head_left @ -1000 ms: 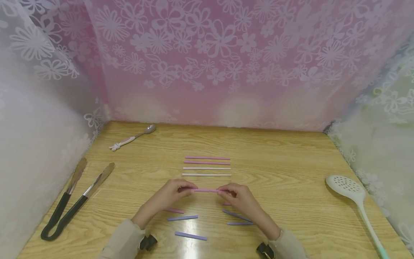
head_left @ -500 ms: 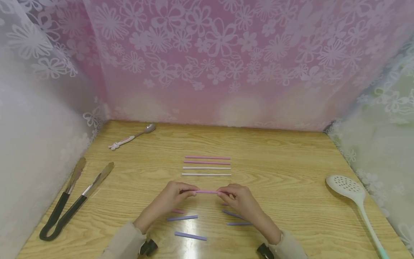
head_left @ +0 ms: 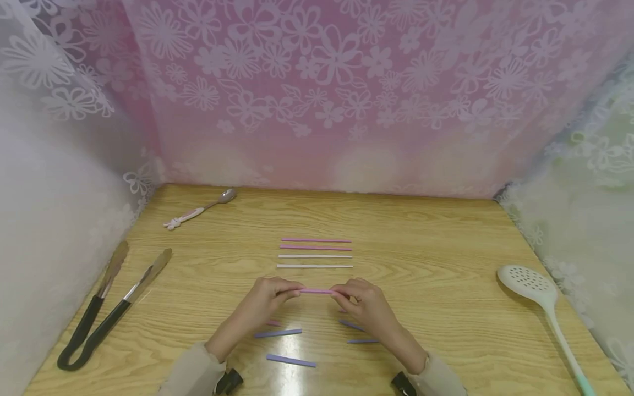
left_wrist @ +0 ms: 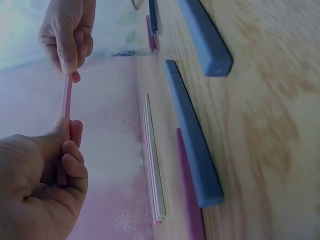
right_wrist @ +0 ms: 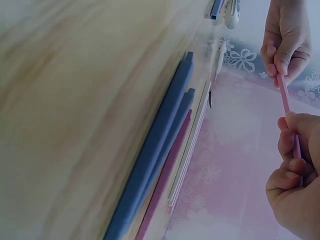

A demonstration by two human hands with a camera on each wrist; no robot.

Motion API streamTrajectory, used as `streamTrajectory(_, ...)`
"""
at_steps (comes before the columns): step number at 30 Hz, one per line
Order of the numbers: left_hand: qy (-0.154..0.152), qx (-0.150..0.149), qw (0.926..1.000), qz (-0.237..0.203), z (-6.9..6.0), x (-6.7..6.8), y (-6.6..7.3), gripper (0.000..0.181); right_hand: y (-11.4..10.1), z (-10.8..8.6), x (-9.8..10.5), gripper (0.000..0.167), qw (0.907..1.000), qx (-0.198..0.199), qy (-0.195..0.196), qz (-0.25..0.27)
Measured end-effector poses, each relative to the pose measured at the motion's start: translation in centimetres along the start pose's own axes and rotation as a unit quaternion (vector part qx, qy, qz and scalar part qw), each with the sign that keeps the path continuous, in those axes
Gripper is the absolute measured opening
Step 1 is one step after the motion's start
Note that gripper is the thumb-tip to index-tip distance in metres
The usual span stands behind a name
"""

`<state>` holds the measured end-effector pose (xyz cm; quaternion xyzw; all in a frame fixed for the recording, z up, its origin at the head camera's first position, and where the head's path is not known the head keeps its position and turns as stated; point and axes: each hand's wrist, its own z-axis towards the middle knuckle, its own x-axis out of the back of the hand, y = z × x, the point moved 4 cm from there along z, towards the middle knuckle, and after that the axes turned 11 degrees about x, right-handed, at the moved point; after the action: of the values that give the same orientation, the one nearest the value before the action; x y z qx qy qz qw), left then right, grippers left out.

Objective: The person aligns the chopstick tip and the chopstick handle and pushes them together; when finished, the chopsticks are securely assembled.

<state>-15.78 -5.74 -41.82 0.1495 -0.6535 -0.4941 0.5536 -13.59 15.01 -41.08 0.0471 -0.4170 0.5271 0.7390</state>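
Above the middle of the table, a thin pink stick [head_left: 317, 291] is stretched level between both hands. My left hand [head_left: 260, 302] pinches its left part between thumb and fingers; my right hand [head_left: 369, 308] pinches the other end the same way. In the left wrist view the pink stick [left_wrist: 66, 97] is clearly off the tabletop. Beyond the hands lie two pink sticks [head_left: 316, 248] and two white sticks [head_left: 315, 266], in parallel rows. Nearer, blue sticks [head_left: 290, 361] lie on both sides, with pink sticks [head_left: 273, 323] partly hidden by the arms.
Black-handled metal tongs [head_left: 94, 324] lie spread at the left. Behind them is a spoon [head_left: 198, 210] with a rabbit-shaped handle end. A white slotted spoon [head_left: 532, 286] lies along the right edge. Floral curtains [head_left: 337, 110] enclose the wooden table [head_left: 436, 236] at back and sides.
My left hand and forearm have shifted slightly to the right, so a bit less of the pink stick shows between the hands. Both hands keep pinching it; the sticks on the table stay put.
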Motion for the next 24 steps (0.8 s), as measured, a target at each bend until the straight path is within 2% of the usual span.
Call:
streamTrajectory(6, -0.013, 0.010, 0.9999, -0.006, 0.0, -0.1, -0.2, 0.019, 0.0, -0.1, -0.1, 0.010, 0.9997, -0.006, -0.022, 0.002)
streamTrajectory(10, -0.019, 0.027, 0.9993, -0.014, 0.4, -0.1, -0.4, 0.021, 0.3, -0.1, 0.0, 0.009, 0.9974, -0.038, -0.052, 0.032)
streamTrajectory(15, -0.012, 0.062, 0.9978, -0.017, 0.8, 0.3, -0.8, 0.021, 0.8, 0.0, 0.1, 0.025, 0.9901, -0.088, -0.073, 0.081)
streamTrajectory(17, -0.008, 0.062, 0.9980, -0.010, 0.9, 0.5, -0.8, 0.022, 1.1, 0.0, 0.1, 0.028, 0.9889, -0.102, -0.073, 0.079)
streamTrajectory(21, 0.003, 0.062, 0.9981, 0.007, 0.8, 0.8, -1.1, 0.024, 1.7, -0.2, 0.2, 0.022, 0.9903, -0.121, -0.053, 0.043)
streamTrajectory(24, 0.020, 0.084, 0.9960, 0.021, 0.7, 1.0, -1.7, 0.023, 2.2, -0.5, 0.3, 0.017, 0.9894, -0.139, -0.034, 0.025)
